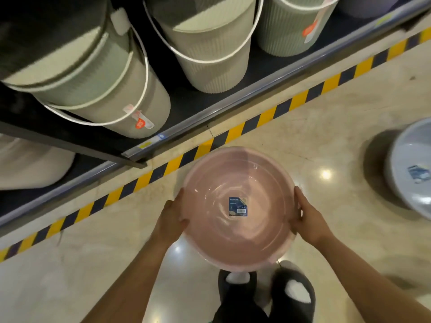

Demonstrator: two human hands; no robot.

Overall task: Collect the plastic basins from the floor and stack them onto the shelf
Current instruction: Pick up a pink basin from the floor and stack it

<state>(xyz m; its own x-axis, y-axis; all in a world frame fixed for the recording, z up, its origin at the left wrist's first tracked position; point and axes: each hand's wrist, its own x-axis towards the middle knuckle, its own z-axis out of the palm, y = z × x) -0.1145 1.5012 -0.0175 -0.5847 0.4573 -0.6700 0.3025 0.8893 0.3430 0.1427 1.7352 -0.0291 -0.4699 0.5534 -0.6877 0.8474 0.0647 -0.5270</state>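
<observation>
I hold a round pink plastic basin (217, 231) level above the floor, in the lower middle of the view. A small blue label sits in its bottom. My left hand (171, 216) grips its left rim and my right hand (307, 216) grips its right rim. A blue-grey basin (407, 170) with a label inside lies tilted on the floor at the right edge, apart from both hands. The dark shelf (224, 101) runs diagonally across the upper left, beyond the pink basin.
Ribbed grey-green and beige buckets (207, 43) with white handles stand on the shelf. A pale container (30, 164) sits on the lower level at left. Yellow-and-black tape (256, 121) marks the glossy floor along the shelf. My slippered feet (265, 290) show below the basin.
</observation>
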